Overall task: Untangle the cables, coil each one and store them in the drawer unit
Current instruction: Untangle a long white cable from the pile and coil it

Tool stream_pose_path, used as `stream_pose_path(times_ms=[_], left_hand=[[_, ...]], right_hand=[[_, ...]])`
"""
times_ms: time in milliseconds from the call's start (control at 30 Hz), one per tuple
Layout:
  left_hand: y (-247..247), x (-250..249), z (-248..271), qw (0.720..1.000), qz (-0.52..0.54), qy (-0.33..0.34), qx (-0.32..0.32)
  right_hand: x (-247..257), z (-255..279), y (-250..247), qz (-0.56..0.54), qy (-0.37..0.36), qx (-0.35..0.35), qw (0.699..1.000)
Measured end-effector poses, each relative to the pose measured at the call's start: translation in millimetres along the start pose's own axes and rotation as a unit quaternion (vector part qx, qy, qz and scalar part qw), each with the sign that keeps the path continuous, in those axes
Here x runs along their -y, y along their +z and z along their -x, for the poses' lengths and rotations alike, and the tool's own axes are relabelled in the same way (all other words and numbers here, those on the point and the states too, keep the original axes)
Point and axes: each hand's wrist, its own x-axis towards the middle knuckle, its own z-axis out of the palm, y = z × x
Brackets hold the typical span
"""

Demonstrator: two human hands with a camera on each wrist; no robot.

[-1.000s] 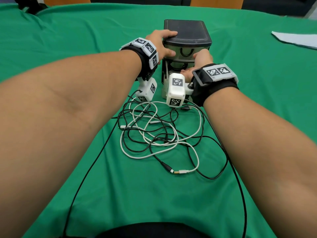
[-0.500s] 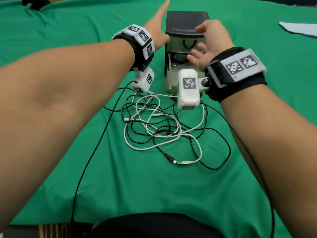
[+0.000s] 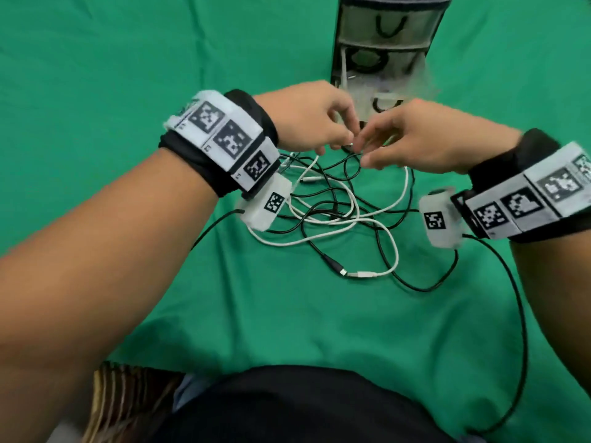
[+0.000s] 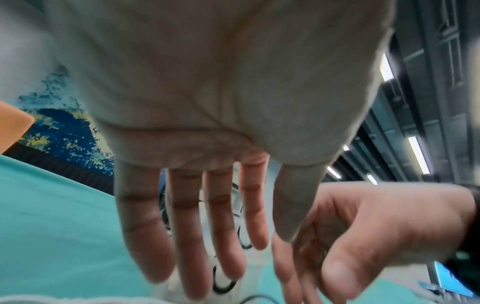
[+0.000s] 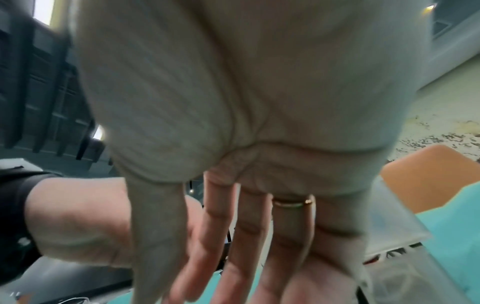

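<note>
A tangle of white cable point(image 3: 351, 219) and black cable point(image 3: 323, 251) lies on the green cloth in front of the dark drawer unit point(image 3: 387, 43). Its bottom drawer point(image 3: 383, 97) is pulled out, and the middle drawer holds a black coil. My left hand point(image 3: 339, 135) and right hand point(image 3: 367, 151) hover fingertip to fingertip over the far edge of the tangle. In the left wrist view the left hand point(image 4: 221, 257) has its fingers stretched and holds nothing. The right hand point(image 5: 233, 267) looks the same in the right wrist view. Two loose plugs point(image 3: 364, 274) lie at the near side.
The green cloth point(image 3: 128, 75) covers the whole table. A black lead point(image 3: 521, 314) from the right wrist camera loops along the right side, and another point(image 3: 217, 222) leaves the left one. My dark shirt point(image 3: 303, 407) fills the near edge.
Both hands have left the drawer unit and dropped back toward me onto the far edge of the tangle. The head view has tilted down.
</note>
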Motion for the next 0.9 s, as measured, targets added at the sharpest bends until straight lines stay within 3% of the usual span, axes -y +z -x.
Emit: stream_pose_path(times_ms=[167, 400, 633, 733, 900], left_hand=[[17, 18, -3, 0.993, -0.107, -0.054, -0.019], [17, 27, -4, 0.977, -0.167, -0.128, -0.005], [22, 29, 0, 0.964, -0.226, -0.137, 0.038], [15, 23, 0, 0.978, -0.186, -0.096, 0.006], [-1, 18, 4, 0.998, -0.015, -0.025, -0.051]], right_hand=[[17, 9, -2, 0.022, 0.0, 0.027, 0.999], [31, 0, -5, -0.04, -0.031, -0.055, 0.997], [23, -17, 13, -0.069, -0.044, -0.017, 0.997], [19, -20, 10, -0.073, -0.054, -0.037, 0.995], [10, -25, 7, -0.056, -0.083, -0.103, 0.99]])
